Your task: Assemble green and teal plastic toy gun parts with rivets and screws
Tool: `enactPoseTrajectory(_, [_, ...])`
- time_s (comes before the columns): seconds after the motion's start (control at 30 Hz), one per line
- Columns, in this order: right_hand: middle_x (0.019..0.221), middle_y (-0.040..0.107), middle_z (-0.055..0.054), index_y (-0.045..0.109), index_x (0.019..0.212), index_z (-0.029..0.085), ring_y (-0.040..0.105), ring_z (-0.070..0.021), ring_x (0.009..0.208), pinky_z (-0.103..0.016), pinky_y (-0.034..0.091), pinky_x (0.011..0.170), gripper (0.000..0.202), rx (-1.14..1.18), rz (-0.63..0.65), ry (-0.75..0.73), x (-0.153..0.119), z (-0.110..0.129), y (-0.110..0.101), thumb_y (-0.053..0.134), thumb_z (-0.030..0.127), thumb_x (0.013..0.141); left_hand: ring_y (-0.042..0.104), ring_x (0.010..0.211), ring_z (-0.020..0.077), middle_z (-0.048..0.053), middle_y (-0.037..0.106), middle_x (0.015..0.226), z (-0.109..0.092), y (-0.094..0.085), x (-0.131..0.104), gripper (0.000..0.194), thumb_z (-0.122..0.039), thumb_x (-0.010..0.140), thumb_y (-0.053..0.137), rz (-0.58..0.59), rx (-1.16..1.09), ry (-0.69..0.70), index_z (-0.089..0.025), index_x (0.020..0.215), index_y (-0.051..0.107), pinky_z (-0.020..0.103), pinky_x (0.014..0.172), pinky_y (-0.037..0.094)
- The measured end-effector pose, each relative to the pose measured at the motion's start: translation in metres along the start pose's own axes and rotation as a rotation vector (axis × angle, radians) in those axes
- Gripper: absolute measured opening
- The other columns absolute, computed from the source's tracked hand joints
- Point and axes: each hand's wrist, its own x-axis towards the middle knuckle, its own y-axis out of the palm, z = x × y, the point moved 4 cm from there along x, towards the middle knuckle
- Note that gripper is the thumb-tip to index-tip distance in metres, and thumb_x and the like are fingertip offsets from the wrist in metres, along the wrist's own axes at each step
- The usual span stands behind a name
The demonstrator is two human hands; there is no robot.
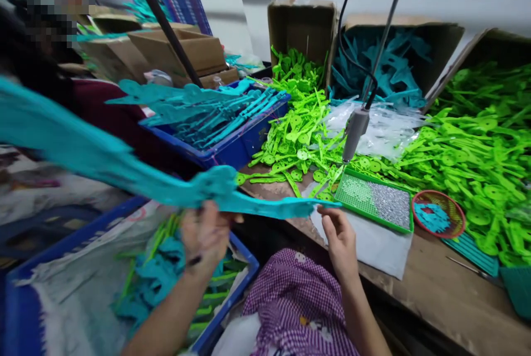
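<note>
A long, flat teal plastic piece point(215, 186) with a rounded hub stretches across the view from the upper left; its near end is blurred. My left hand point(206, 234) is closed around it just below the hub. At the thin right end of the piece, my right hand point(342, 242) has its fingers loosely curled and thumb apart, close against the tip; whether they touch is hard to tell. Beyond that tip lies a green tray point(409, 229) of small silvery metal parts. A grey electric screwdriver point(355, 134) hangs above the tray.
A blue crate point(249, 151) holds stacked teal pieces. Bright green parts point(448, 148) are heaped across the table point(452, 300), before cardboard boxes point(302, 13). A red basket point(459, 229) holds small teal bits. Another blue bin point(244, 281) stands lower left. A person in dark clothes point(108, 107) is at left.
</note>
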Motion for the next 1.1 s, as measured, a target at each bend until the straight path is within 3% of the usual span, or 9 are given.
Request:
enactPoseTrajectory(0.07, [0.111, 0.069, -0.011, 0.063, 0.110, 0.020, 0.063, -0.0229, 0.106, -0.038, 0.050, 0.092, 0.037, -0.154, -0.031, -0.009, -0.013, -0.017, -0.019, 0.054, 0.050, 0.090, 0.069, 0.068, 0.0194, -0.002, 0.066, 0.069, 0.018, 0.022, -0.037, 0.038, -0.063, 0.078, 0.059, 0.122, -0.097, -0.234, -0.026, 0.083, 0.053, 0.030, 0.054, 0.054])
enactPoseTrajectory(0.17, [0.098, 0.073, -0.010, 0.067, 0.095, 0.019, 0.066, -0.0248, 0.095, -0.037, 0.052, 0.086, 0.041, -0.332, 0.000, 0.051, -0.033, -0.039, -0.056, 0.052, 0.056, 0.088, 0.052, 0.038, 0.0098, -0.008, 0.050, 0.047, 0.038, 0.041, -0.066, 0.048, -0.065, 0.070, 0.068, 0.221, -0.214, -0.519, -0.023, 0.073, 0.044, 0.020, 0.037, 0.036])
enactPoseTrajectory(0.3, [0.077, 0.073, -0.008, 0.066, 0.077, 0.020, 0.068, -0.0241, 0.075, -0.035, 0.052, 0.074, 0.043, -0.543, -0.161, 0.168, -0.059, -0.042, -0.100, 0.051, 0.059, 0.088, 0.033, 0.030, 0.0051, -0.012, 0.040, 0.040, 0.047, 0.059, -0.078, 0.051, -0.066, 0.066, 0.070, 0.378, -0.192, -0.580, -0.022, 0.077, 0.047, 0.017, 0.033, 0.026])
enactPoseTrajectory(0.37, [0.095, 0.075, -0.011, 0.069, 0.092, 0.020, 0.069, -0.0259, 0.092, -0.037, 0.051, 0.084, 0.041, -0.572, -0.169, 0.066, -0.063, -0.028, -0.098, 0.050, 0.057, 0.089, 0.032, 0.031, 0.0058, -0.012, 0.040, 0.041, 0.046, 0.076, -0.081, 0.052, -0.066, 0.063, 0.071, 0.466, -0.176, -0.592, -0.021, 0.080, 0.050, 0.018, 0.033, 0.026])
enactPoseTrajectory(0.47, [0.121, 0.069, -0.011, 0.062, 0.122, 0.020, 0.064, -0.0262, 0.112, -0.038, 0.049, 0.095, 0.047, -0.592, 0.012, -0.044, -0.053, -0.015, -0.072, 0.049, 0.054, 0.091, 0.031, 0.033, 0.0058, -0.011, 0.040, 0.045, 0.038, 0.112, -0.081, 0.051, -0.065, 0.063, 0.071, 0.624, -0.205, -0.597, -0.021, 0.080, 0.053, 0.020, 0.033, 0.024])
enactPoseTrajectory(0.63, [0.095, 0.077, -0.005, 0.067, 0.110, 0.023, 0.072, -0.0194, 0.082, -0.027, 0.050, 0.070, 0.044, -0.718, 0.127, -0.016, -0.030, -0.018, -0.070, 0.033, 0.047, 0.099, 0.049, 0.049, 0.0108, -0.002, 0.058, 0.063, 0.014, 0.166, -0.066, 0.042, -0.058, 0.071, 0.067, 0.881, -0.171, -0.385, -0.019, 0.086, 0.061, 0.022, 0.044, 0.037])
enactPoseTrajectory(0.8, [0.072, 0.075, -0.006, 0.070, 0.080, 0.020, 0.066, -0.0163, 0.061, -0.026, 0.039, 0.060, 0.051, -1.182, 0.080, -0.209, -0.038, -0.015, -0.140, 0.033, 0.049, 0.100, 0.054, 0.055, 0.0150, 0.000, 0.064, 0.066, 0.022, 0.169, -0.052, 0.042, -0.055, 0.077, 0.062, 1.146, 0.055, -0.221, -0.020, 0.099, 0.069, 0.025, 0.051, 0.041])
enactPoseTrajectory(0.97, [0.059, 0.068, -0.003, 0.064, 0.067, 0.020, 0.059, -0.0128, 0.053, -0.027, 0.034, 0.061, 0.053, -1.408, 0.190, -0.284, -0.069, -0.017, -0.194, 0.030, 0.041, 0.102, 0.050, 0.054, 0.0145, 0.000, 0.056, 0.059, 0.029, 0.159, -0.019, 0.043, -0.058, 0.084, 0.053, 0.993, 0.165, 0.047, -0.020, 0.089, 0.072, 0.025, 0.052, 0.040])
enactPoseTrajectory(1.1, [0.057, 0.065, -0.004, 0.061, 0.065, 0.021, 0.053, -0.0126, 0.051, -0.029, 0.033, 0.062, 0.051, -1.495, 0.308, -0.244, -0.084, -0.005, -0.226, 0.032, 0.044, 0.100, 0.053, 0.064, 0.0156, 0.001, 0.060, 0.073, 0.016, 0.197, -0.008, 0.040, -0.060, 0.077, 0.065, 1.175, 0.186, 0.429, -0.025, 0.092, 0.074, 0.028, 0.064, 0.045])
